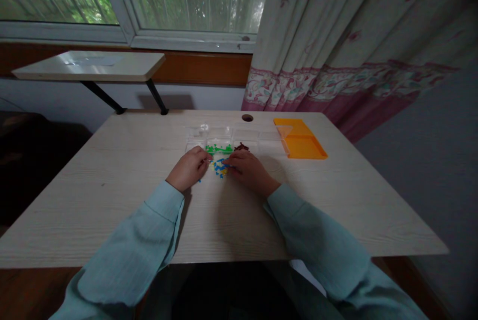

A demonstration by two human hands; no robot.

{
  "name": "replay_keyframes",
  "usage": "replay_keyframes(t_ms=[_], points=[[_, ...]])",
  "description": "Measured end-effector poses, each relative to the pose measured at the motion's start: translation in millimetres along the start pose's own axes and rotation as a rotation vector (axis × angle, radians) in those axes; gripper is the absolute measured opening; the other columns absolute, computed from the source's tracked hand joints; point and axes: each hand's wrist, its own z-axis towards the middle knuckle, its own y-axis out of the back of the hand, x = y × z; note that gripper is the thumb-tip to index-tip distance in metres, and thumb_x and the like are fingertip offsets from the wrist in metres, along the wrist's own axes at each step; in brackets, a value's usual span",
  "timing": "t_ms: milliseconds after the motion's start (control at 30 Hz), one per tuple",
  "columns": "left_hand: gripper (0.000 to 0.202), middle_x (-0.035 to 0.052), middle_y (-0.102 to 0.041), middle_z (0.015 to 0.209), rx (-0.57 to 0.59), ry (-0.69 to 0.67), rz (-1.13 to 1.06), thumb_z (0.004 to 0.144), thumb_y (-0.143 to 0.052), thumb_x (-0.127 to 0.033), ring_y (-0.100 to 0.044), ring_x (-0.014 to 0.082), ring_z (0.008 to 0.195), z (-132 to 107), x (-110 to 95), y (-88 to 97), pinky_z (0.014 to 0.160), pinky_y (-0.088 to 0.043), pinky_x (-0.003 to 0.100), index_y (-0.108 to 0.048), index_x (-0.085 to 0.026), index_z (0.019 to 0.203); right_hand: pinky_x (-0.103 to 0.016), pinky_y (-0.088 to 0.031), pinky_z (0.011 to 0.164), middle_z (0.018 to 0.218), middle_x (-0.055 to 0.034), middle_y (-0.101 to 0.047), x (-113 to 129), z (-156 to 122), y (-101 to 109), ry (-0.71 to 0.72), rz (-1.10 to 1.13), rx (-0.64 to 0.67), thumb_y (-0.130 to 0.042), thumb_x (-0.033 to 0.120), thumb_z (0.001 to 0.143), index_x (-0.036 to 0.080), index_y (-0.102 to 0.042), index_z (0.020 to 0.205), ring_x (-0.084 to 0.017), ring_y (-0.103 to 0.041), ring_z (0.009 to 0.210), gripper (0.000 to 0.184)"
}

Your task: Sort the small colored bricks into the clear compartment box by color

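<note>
Both hands, left and right, are resting curled, fingertips touching small blue and yellow plastic beads on the pale wood-grain desk beneath a window.

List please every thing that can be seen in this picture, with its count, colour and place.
table: one, pale wood, fills the middle
clear box: one, see-through, several compartments, behind the hands
green beads: many, green, in one compartment
dark beads: a small heap, dark red-brown, in the next compartment to the right
loose beads: many, blue and yellow, on the table between the hands
lid: one, orange, right of the box
shelf: one, white, under the window
curtain: one, pale with pink border, right
left hand: one, at the loose beads
right hand: one, at the loose beads
</note>
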Motion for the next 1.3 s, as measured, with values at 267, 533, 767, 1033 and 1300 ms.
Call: replay_keyframes(t_ms=[267, 533, 767, 1033, 1300], points=[[0.018, 0.0050, -0.053, 0.094, 0.149, -0.045, -0.057, 0.084, -0.061, -0.018, -0.054, 0.0143, 0.076, -3.1, 5.2, 2.0, 0.072, -0.047, 0.029, -0.064, -0.017, 0.102, -0.037, -0.045, 0.091, 0.104, -0.0108, -0.065, 3.3, -1.7, 1.4, -0.040, -0.065, 0.100, -0.062, 0.021, 0.088, 0.019, -0.073, 0.106, -0.022, -0.056, 0.100, 0.022], [0.013, 0.0039, -0.053, 0.089, 0.148, -0.058, -0.079, 0.084, -0.064, -0.023, -0.052, 0.0150, 0.075, -1.3, 3.1, -3.6, 0.071, -0.045, 0.028, -0.065, -0.017, 0.096, -0.035, -0.043, 0.085, 0.100, -0.0094, -0.066, 7.7, 1.3, 10.3, -0.072, -0.115, 0.144, -0.062, 0.024, 0.089, 0.019, -0.073, 0.102, -0.021, -0.055, 0.095, 0.018], [0.012, 0.0046, -0.053, 0.087, 0.091, -0.076, -0.038, 0.086, -0.061, -0.023, -0.054, 0.0177, 0.079, -0.2, -5.4, -11.1, 0.075, -0.046, 0.031, -0.066, -0.018, 0.095, -0.036, -0.043, 0.087, 0.099, -0.0089, -0.066, 3.0, -0.2, 6.4, -0.055, -0.109, 0.005, -0.062, 0.025, 0.089, 0.020, -0.073, 0.098, -0.022, -0.055, 0.096, 0.015], [0.018, 0.0062, -0.055, 0.086, 0.030, -0.073, -0.061, 0.093, -0.053, -0.027, -0.054, 0.0184, 0.083, 0.9, -7.4, -16.1, 0.076, -0.046, 0.031, -0.066, -0.016, 0.089, -0.035, -0.042, 0.084, 0.095, -0.0070, -0.068, 7.5, 2.0, -0.2, 0.006, -0.059, 0.005, -0.061, 0.022, 0.089, 0.021, -0.074, 0.096, -0.021, -0.054, 0.091, 0.015], [0.023, 0.0032, -0.053, 0.079, -0.134, 0.026, -0.227, 0.093, -0.053, -0.032, -0.051, 0.0159, 0.077, 3.0, -7.8, -21.9, 0.069, -0.042, 0.028, -0.063, -0.016, 0.080, -0.036, -0.040, 0.086, 0.099, -0.0065, -0.069, 7.7, 1.0, -1.6, -0.039, -0.073, -0.056, -0.065, 0.030, 0.088, 0.024, -0.072, 0.107, -0.022, -0.054, 0.096, 0.021]])
